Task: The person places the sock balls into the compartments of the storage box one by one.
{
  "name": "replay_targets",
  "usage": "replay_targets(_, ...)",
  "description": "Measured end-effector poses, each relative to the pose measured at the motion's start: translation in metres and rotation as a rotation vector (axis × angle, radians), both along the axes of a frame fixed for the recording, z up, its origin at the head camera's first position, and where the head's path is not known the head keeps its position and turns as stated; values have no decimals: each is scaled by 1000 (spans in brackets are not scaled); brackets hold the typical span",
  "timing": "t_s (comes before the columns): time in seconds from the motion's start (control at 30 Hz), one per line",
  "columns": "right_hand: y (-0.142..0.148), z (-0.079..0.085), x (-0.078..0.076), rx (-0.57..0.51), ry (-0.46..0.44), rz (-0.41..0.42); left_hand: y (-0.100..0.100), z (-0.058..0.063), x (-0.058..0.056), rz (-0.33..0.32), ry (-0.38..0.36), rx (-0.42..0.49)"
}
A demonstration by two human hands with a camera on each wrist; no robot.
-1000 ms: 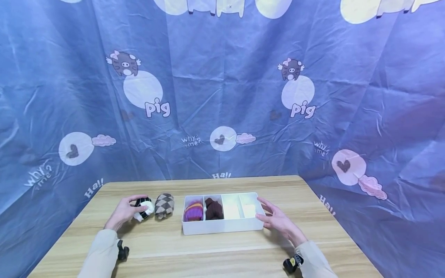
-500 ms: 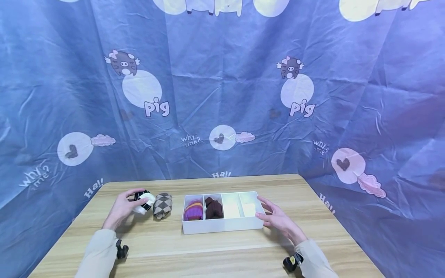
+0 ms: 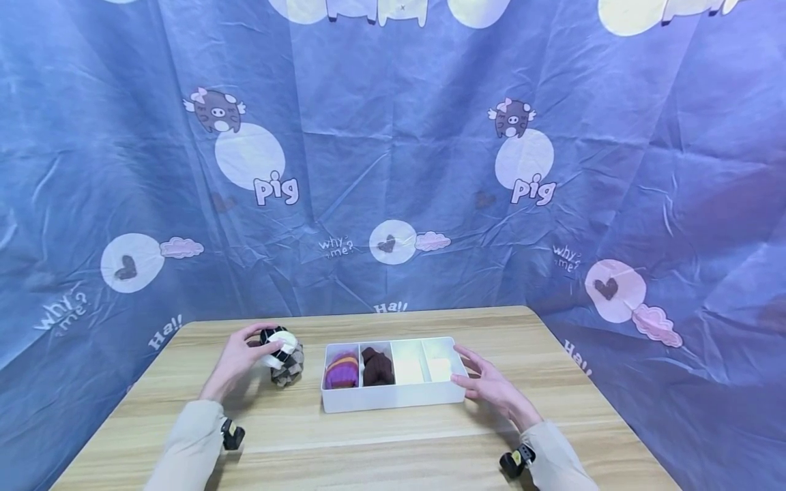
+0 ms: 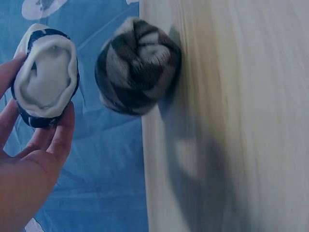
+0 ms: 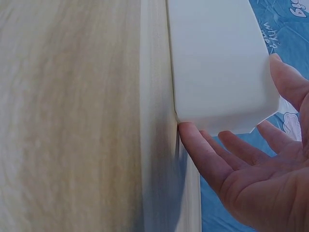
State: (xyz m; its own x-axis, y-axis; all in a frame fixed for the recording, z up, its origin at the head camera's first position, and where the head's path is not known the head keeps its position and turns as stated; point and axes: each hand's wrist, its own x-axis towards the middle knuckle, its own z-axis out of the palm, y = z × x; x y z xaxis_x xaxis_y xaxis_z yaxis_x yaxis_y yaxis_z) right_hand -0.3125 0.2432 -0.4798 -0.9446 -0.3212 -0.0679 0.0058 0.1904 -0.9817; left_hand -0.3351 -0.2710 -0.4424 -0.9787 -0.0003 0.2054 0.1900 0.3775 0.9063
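My left hand (image 3: 239,358) pinches a rolled black-and-white sock (image 3: 282,344) between thumb and fingers, lifted off the table. In the left wrist view the white inside of this sock roll (image 4: 50,77) faces the camera. Just beyond it, a grey-and-brown argyle rolled sock (image 4: 140,67) lies on the table, partly hidden by the held one in the head view. My right hand (image 3: 494,392) holds the right end of a white divided box (image 3: 393,399), thumb on the front wall and fingers around the end. Inside the box sit a purple striped rolled sock (image 3: 342,372) and a dark brown one (image 3: 377,368).
Box, socks and hands are all at a light wood table (image 3: 368,450). The two right-hand compartments (image 3: 424,365) of the box show bare white floor. Behind the table hangs a blue printed cloth (image 3: 344,204).
My left hand has lifted the black-and-white sock and carried it right, over the argyle sock. The right hand and the box stay put.
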Motion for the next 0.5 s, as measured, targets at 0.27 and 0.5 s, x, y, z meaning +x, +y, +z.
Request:
replay_targets(0.27, 0, 2, 1, -14, -2, 3, 17, 1, -2, 3, 9, 37)
replay_targets(0.5, 0, 0, -2, -7, -3, 0, 30, 1, -3, 3, 12, 67)
